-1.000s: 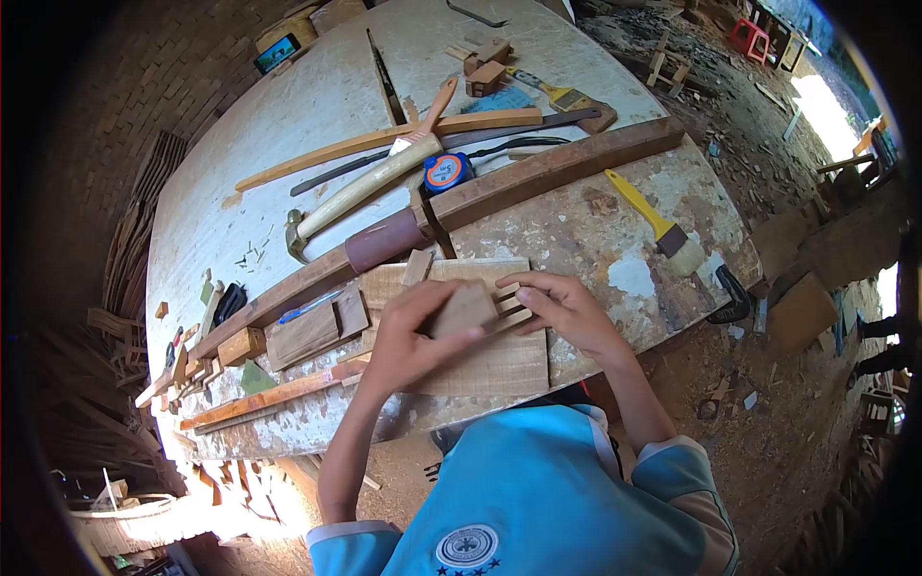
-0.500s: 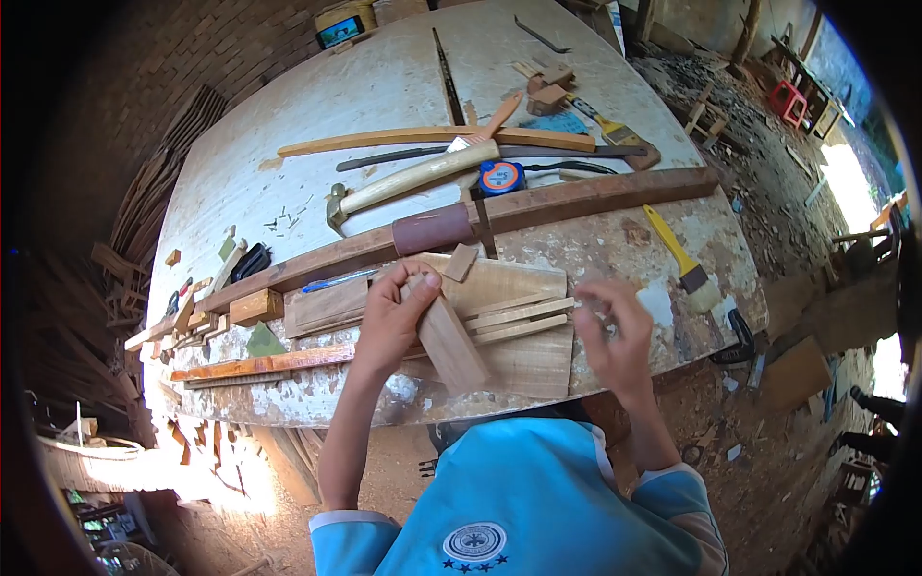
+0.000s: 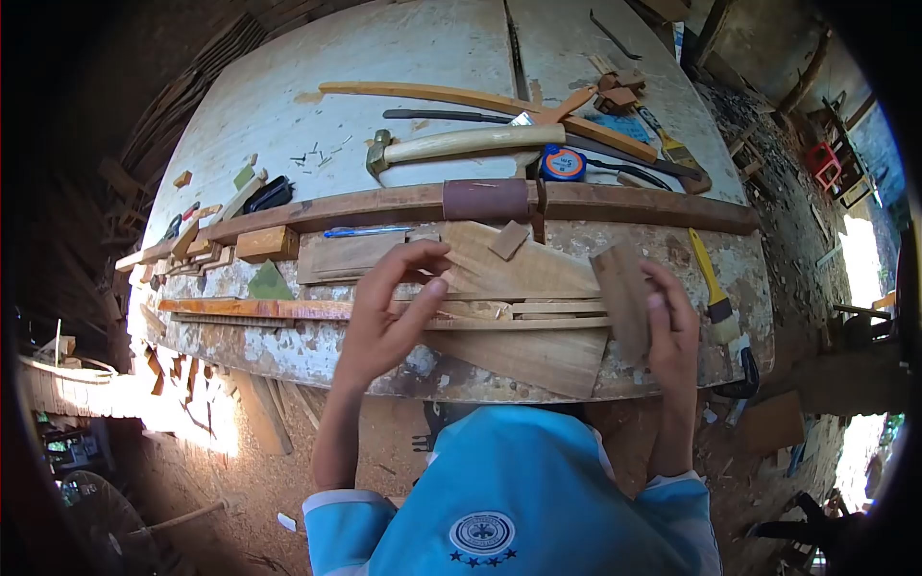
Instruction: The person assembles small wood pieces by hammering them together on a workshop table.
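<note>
My right hand (image 3: 672,324) grips a small flat wooden block (image 3: 622,300), held tilted at the right end of some thin wooden strips (image 3: 557,324). My left hand (image 3: 389,312) is over the left part of the strips, thumb and fingers apart, with nothing held between them. Beneath the strips lies a wide, light wooden board (image 3: 519,362). On its upper part rests a small wooden piece (image 3: 509,240). A long reddish wood strip (image 3: 254,308) runs leftward from beside my left hand.
Behind lies a long dark beam (image 3: 384,204) with sandpaper (image 3: 485,199) on it. Farther back are a hammer (image 3: 471,142), a tape measure (image 3: 562,163) and a curved wood piece (image 3: 423,92). A yellow-handled brush (image 3: 711,278) lies at the right.
The wooden block has passed from my left hand to my right hand and moved right. My left hand has opened. The camera view has shifted, too.
</note>
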`<state>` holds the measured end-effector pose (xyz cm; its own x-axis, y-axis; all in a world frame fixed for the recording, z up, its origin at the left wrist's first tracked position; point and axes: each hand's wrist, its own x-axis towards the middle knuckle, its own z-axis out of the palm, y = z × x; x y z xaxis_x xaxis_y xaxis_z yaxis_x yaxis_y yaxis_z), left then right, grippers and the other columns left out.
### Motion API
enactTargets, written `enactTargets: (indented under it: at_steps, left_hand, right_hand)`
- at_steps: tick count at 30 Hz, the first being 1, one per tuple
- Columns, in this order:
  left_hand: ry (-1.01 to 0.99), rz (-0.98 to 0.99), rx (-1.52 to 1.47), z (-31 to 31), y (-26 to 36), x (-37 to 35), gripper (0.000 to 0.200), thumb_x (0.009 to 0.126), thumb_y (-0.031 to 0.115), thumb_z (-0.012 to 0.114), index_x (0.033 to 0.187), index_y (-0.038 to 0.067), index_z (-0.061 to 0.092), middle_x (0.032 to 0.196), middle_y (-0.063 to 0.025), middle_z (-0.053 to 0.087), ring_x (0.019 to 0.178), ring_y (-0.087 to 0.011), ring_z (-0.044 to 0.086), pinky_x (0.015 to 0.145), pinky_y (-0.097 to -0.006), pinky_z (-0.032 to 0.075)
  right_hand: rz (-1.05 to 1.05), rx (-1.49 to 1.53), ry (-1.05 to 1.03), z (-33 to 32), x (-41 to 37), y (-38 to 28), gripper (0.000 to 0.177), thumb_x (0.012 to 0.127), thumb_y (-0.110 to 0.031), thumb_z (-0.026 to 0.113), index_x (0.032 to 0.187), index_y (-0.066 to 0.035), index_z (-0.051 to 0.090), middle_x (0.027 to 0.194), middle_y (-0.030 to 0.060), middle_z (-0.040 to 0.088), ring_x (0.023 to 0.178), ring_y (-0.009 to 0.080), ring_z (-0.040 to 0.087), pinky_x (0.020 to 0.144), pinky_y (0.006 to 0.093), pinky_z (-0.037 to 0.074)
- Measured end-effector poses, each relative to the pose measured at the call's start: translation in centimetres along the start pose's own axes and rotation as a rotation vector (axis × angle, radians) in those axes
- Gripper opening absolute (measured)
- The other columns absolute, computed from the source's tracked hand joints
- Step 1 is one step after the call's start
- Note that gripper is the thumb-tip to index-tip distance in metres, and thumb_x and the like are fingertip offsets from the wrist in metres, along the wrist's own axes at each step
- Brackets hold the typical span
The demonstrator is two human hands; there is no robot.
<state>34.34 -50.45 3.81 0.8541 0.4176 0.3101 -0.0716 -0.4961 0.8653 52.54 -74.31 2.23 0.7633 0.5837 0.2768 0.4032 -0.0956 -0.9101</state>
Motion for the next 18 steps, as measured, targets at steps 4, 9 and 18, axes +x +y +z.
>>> enactTargets:
  at_steps: [4,9,18]
  left_hand:
    - [-0.03,0.066,0.212,-3.2,-1.3,-1.5,0.038,0.074,0.012,0.07,0.109,0.0,0.059,0.098,-0.0114,0.063,0.089,-0.0206,0.061,0.08,-0.031,0.048]
    - [-0.123,0.093,0.322,-4.5,-2.2,-2.3,0.054,0.066,0.019,0.079,0.114,0.004,0.059,0.109,-0.0111,0.062,0.103,-0.0246,0.059,0.083,-0.0346,0.049]
    - [-0.213,0.109,0.446,-3.9,-3.3,-2.1,0.058,0.065,0.025,0.079,0.117,0.005,0.059,0.114,-0.0117,0.057,0.1,-0.03,0.057,0.084,-0.0379,0.048]
  right_hand:
    - [-0.054,-0.158,-0.184,0.7,2.0,-0.2,0.042,0.087,-0.019,0.056,0.124,-0.001,0.051,0.109,0.0164,0.058,0.098,0.024,0.057,0.088,0.0326,0.043]
    - [-0.259,-0.518,-0.85,4.9,4.7,-2.6,0.07,0.071,-0.027,0.069,0.131,-0.003,0.044,0.11,0.0167,0.054,0.099,0.034,0.055,0.087,0.0387,0.044]
    - [-0.554,-0.486,-0.884,10.2,5.6,-3.5,0.069,0.07,-0.029,0.071,0.129,-0.004,0.047,0.107,0.0158,0.052,0.1,0.0331,0.053,0.086,0.041,0.044]
